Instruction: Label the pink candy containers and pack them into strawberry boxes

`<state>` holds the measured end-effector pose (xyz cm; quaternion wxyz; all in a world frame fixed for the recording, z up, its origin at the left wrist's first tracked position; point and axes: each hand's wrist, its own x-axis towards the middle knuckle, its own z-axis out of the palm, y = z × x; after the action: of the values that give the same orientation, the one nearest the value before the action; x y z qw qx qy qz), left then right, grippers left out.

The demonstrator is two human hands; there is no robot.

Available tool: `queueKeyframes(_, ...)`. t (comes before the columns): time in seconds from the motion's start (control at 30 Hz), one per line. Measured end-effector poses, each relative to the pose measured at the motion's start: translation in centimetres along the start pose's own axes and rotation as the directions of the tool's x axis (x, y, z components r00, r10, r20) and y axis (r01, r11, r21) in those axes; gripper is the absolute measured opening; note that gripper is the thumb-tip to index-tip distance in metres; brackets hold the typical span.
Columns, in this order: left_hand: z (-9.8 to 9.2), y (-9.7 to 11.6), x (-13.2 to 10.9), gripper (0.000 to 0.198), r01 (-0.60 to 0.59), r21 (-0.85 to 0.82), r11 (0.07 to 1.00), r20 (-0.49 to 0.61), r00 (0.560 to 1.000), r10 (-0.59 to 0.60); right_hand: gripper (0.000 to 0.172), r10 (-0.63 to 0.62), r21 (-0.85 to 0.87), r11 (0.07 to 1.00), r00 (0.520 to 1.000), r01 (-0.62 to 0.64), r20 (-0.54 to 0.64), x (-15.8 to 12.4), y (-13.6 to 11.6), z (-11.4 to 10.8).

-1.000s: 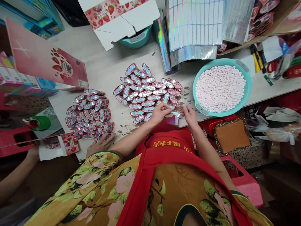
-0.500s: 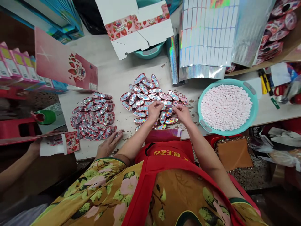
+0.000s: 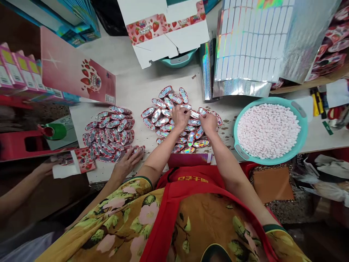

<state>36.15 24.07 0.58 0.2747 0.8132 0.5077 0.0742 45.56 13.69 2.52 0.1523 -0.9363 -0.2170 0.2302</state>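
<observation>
My left hand (image 3: 180, 117) is closed, its fingers bent over a silver-topped oval pack (image 3: 194, 114) in the middle pile. Against the right side of the same pack, my right hand (image 3: 208, 123) has its thumb and fingers pinched together. Whatever thin thing may be between the fingertips is too small to tell. Around both hands lies the pile of oval packs (image 3: 156, 115), red-edged with shiny silver faces. A teal basin (image 3: 303, 136) of small pale pink pieces (image 3: 268, 131) stands to the right of my right hand.
Another person's hand (image 3: 127, 162) touches a second pile of packs (image 3: 109, 134) at the left; their other hand holds a small strawberry box (image 3: 85, 160). Sticker sheets (image 3: 251, 43) lie at the back right. A pink box (image 3: 79, 69) and a white display box (image 3: 169, 40) stand behind.
A strip that was stretched between my hands above the packs is no longer visible there. My hands are now lower on the pack, fingers bent over it. The other person's hand has moved slightly over the left pile.
</observation>
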Motion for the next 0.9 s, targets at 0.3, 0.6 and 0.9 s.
queueKeyframes(0.3,-0.1,-0.9,1.6,0.010,0.002,-0.057,0.998,-0.006,1.000,-0.002,0.030,0.008,0.203,0.979,0.989,0.021,-0.145,1.0,1.7,0.1)
queueKeyframes(0.6,-0.9,-3.5,-12.4,0.025,-0.619,-0.204,0.758,0.365,0.671,0.646,0.043,-0.086,0.427,0.894,0.986,0.138,-0.140,-14.9,12.2,1.1)
queueKeyframes(0.9,2.0,-3.2,-18.8,0.038,-0.855,-0.038,0.518,0.543,0.417,0.729,0.049,0.111,0.588,0.789,0.983,-0.176,0.144,-15.9,15.7,4.5)
